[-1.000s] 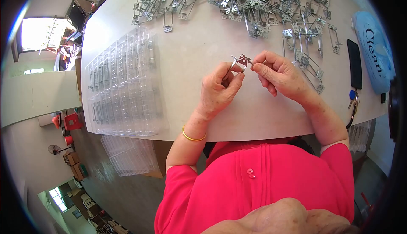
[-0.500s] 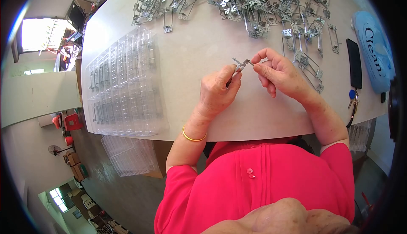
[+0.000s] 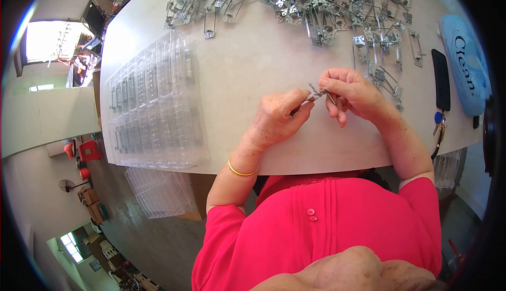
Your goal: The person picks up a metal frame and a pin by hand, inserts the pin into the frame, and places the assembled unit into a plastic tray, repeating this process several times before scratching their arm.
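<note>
My left hand (image 3: 282,114) is closed around a small metal bracket (image 3: 318,94), whose end sticks out past the thumb and forefinger. The fingers of my right hand (image 3: 350,93) pinch the other side of the same part, by what looks like a thin wire or rod. Both hands are held close together above the table, and much of the part is hidden by the fingers. Beyond them lies a large pile of similar metal wire-and-plate brackets (image 3: 316,6), with several loose ones (image 3: 387,83) near my right hand.
Clear plastic trays (image 3: 153,106) holding metal parts lie on the table (image 3: 237,64) at left. A black phone (image 3: 441,80), keys (image 3: 438,120) and a blue "Clean" pack (image 3: 464,64) lie at right. More plastic trays (image 3: 161,193) stand below the table's front edge.
Both hands have shifted right and a little toward my body with the bracket between them. My right fingers have turned, and the bracket's angle has changed.
</note>
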A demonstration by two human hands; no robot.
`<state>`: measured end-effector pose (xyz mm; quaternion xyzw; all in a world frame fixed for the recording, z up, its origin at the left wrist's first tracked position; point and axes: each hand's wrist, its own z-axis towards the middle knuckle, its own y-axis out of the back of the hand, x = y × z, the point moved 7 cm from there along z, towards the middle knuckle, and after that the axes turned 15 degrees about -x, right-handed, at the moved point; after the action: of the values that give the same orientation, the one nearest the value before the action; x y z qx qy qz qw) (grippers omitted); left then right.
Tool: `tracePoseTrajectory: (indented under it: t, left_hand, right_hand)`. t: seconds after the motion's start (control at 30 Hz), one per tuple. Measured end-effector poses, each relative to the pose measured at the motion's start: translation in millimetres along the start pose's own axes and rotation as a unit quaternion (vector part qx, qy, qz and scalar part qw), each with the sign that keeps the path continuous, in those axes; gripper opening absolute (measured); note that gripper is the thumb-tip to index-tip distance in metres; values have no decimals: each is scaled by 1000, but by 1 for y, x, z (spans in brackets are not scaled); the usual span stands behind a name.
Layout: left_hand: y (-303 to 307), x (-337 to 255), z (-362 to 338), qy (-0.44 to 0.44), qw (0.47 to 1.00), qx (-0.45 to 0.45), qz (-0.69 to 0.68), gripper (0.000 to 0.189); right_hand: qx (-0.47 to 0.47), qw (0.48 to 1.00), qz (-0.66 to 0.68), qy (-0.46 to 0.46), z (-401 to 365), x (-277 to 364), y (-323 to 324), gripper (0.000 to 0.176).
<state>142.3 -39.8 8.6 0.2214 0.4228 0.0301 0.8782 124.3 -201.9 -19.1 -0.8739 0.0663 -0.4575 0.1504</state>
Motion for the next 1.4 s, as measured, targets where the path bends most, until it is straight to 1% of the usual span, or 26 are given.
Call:
tracePoseTrajectory:
  t: [0.07, 0.1, 0.17, 0.2, 0.27, 0.3, 0.33, 0.37, 0.43, 0.5, 0.57, 0.63, 0.7, 0.73, 0.8, 0.83, 0.9, 1.0, 1.07, 1.13, 1.2, 1.23, 1.3, 1.33, 1.37, 1.4]
  left_hand:
    - [0, -4, 0, -28, 1000, 2, -2, 21]
    - [-2, -7, 0, -42, 999, 17, -9, 22]
    - [-2, -13, -1, -56, 998, 32, -17, 23]
    - [-4, -13, -1, -28, 998, 53, -34, 21]
    - [-5, -16, -3, -1, 996, 73, -51, 19]
    - [-5, -9, -4, 90, 991, 63, -76, 16]
    - [-4, 1, -6, 180, 977, 52, -100, 14]
    - [-4, 2, -6, 180, 977, 51, -99, 14]
    - [-2, 15, -9, 267, 954, 31, -132, 9]
    - [-2, 16, -8, 277, 949, 26, -151, 8]
    - [-3, 18, -9, 312, 931, 26, -185, 8]
    - [-3, 19, -9, 306, 937, 23, -169, 8]
    - [-2, 21, -9, 300, 942, 18, -152, 9]
    - [-2, 20, -9, 287, 946, 23, -148, 8]
    - [-3, 19, -9, 275, 950, 29, -145, 8]
    - [-3, 17, -9, 254, 958, 31, -132, 8]
    - [-3, 14, -8, 233, 965, 33, -119, 8]
    - [-2, 12, -6, 229, 968, 23, -99, 8]
    - [2, 17, -5, 255, 963, -16, -83, 7]
    - [4, 20, -4, 267, 959, -14, -92, 7]
    - [5, 21, -4, 279, 955, -11, -103, 7]
    - [2, 20, -6, 269, 957, 10, -105, 7]
    - [0, 16, -6, 258, 960, 30, -107, 7]
    - [-2, 13, -5, 257, 959, 38, -115, 7]
    - [-3, 10, -4, 255, 958, 46, -123, 8]
    - [-1, 11, -4, 256, 958, 45, -122, 8]
  right_hand:
    - [-21, 997, -71, 16, -1, 2, 2, 26]
    - [-21, 997, -71, 16, -2, 3, 0, 26]
    - [-89, 980, -169, 61, -4, 9, 4, 24]
    - [-89, 980, -169, 60, -2, 6, 8, 24]
    - [-149, 961, -150, 178, 3, 17, 19, 22]
    - [-149, 961, -150, 178, 1, 18, 22, 22]
    - [-154, 964, -96, 195, -4, 26, 22, 21]
    - [-159, 963, -42, 212, -9, 32, 23, 20]
    - [-136, 960, -18, 242, -14, 35, 15, 14]
    - [-120, 948, -19, 295, -18, 34, 6, 8]
    - [-123, 938, -44, 320, -17, 28, 3, 7]
    - [-125, 928, -70, 344, -16, 22, 2, 7]
    - [-167, 809, -212, 523, -32, 32, -4, 12]
    - [-166, 809, -212, 523, -31, 34, -4, 12]
    - [-159, 620, -347, 685, -49, 42, -25, 19]
    - [-159, 620, -348, 685, -50, 41, -25, 19]
    - [-155, 604, -398, 673, -47, 35, -29, 29]
    - [-178, 610, -369, 678, -48, 38, -25, 22]
    - [-170, 618, -349, 684, -54, 39, -24, 20]
    - [-161, 626, -327, 689, -61, 44, -25, 19]
    - [-182, 736, -259, 598, -52, 51, -16, 14]
    - [-183, 736, -260, 598, -48, 49, -14, 14]
    - [-136, 846, -181, 483, -22, 35, -2, 11]
    - [-105, 901, -124, 402, -15, 27, -1, 7]
    - [-104, 901, -124, 402, -17, 27, -2, 7]
    - [-89, 919, -109, 368, -15, 23, -3, 6]
